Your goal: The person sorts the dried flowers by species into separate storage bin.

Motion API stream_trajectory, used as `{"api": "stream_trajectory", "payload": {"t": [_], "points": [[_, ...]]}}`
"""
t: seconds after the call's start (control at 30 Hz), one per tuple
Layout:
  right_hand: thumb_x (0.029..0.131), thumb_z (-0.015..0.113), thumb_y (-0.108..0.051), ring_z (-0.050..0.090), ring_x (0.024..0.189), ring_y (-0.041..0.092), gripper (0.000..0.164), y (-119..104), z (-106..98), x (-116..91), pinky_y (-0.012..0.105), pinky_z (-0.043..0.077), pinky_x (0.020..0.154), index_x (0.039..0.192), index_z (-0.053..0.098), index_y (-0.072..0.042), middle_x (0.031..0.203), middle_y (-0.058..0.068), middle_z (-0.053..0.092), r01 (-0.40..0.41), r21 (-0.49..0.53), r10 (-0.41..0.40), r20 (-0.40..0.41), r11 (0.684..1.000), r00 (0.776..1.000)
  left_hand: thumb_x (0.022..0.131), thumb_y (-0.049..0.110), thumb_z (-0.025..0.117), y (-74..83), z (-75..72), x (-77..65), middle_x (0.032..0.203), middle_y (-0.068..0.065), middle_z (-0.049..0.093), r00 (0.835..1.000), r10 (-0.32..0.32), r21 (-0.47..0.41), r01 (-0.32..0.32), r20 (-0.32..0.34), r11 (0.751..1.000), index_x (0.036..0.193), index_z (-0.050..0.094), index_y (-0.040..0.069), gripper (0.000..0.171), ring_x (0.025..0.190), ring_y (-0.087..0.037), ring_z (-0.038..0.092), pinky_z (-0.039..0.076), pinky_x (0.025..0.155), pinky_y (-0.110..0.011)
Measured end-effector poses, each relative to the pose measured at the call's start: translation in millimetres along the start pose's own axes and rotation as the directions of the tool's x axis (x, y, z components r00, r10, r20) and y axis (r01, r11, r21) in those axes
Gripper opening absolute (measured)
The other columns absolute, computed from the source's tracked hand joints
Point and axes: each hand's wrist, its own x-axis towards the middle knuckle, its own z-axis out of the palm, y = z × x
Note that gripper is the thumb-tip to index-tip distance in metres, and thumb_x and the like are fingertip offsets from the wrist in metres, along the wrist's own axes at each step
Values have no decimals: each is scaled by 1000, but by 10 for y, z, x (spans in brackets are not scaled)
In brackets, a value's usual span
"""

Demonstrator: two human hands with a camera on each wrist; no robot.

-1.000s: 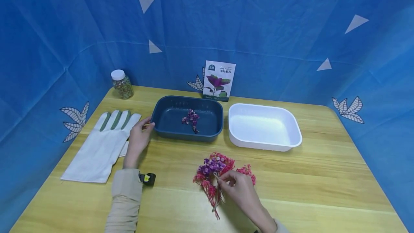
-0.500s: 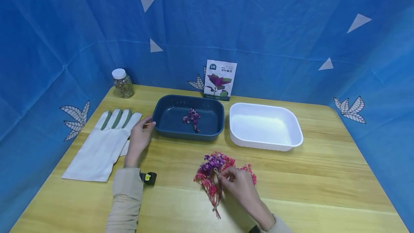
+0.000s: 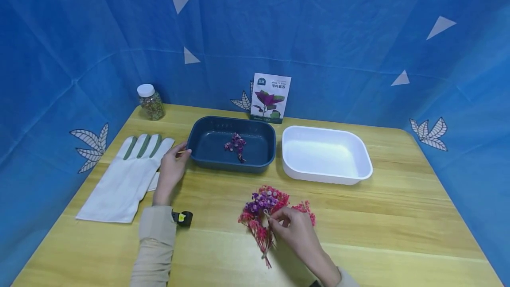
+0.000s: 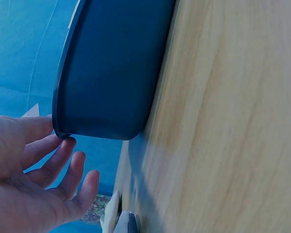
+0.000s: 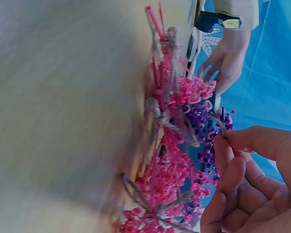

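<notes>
My left hand (image 3: 172, 169) is at the left end of a dark blue tray (image 3: 233, 166), its thumb and fingertips pinching the rim; in the left wrist view the other fingers are spread loosely below that corner. Inside the tray lies a small dried purple flower sprig (image 3: 236, 143). Between thumb and forefinger, my right hand (image 3: 296, 231) pinches a thin twine (image 5: 219, 124) beside purple dried flowers (image 3: 263, 200). Pink dried flower bunches (image 5: 167, 184), tied with twine bows, lie around and under it on the table. The right hand partly covers the flowers in the head view.
A white tray (image 3: 326, 178) stands right of the blue one. Behind them a seed packet (image 3: 271, 98) leans on the blue cloth. White gloves (image 3: 119, 185) with green stripes lie at the left, and a white-capped jar (image 3: 151, 103) stands at the back left corner.
</notes>
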Motion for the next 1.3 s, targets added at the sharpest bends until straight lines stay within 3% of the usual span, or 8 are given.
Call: {"api": "stream_trajectory", "payload": {"t": [0.4, 1.03, 1.3], "points": [[75, 73, 2, 49, 54, -2, 12, 22, 20, -11, 16, 43, 47, 74, 69, -9, 69, 1, 68, -7, 16, 6, 22, 1000, 1000, 100, 18, 48, 13, -8, -10, 135, -23, 49, 1000, 5, -3, -5, -2, 1000, 139, 45, -2, 44, 120, -38, 48, 41, 97, -47], [73, 73, 4, 47, 53, -2, 15, -38, -11, -29, 16, 41, 46, 74, 70, -10, 68, -1, 68, 44, 2, -44, -29, 999, 999, 101, 18, 48, 1, -9, 2, 135, -24, 49, 1000, 14, 6, -14, 4, 1000, 139, 44, -3, 44, 119, -38, 48, 41, 98, -47], [75, 72, 3, 48, 53, -3, 11, -23, 2, -52, 16, 43, 47, 75, 70, -7, 70, 1, 68, 9, 9, -9, 7, 1000, 1000, 100, 16, 48, 4, 2, 0, 134, -24, 50, 1000, 13, 13, -13, -6, 1000, 139, 44, -3, 43, 119, -38, 48, 41, 98, -47]]}}
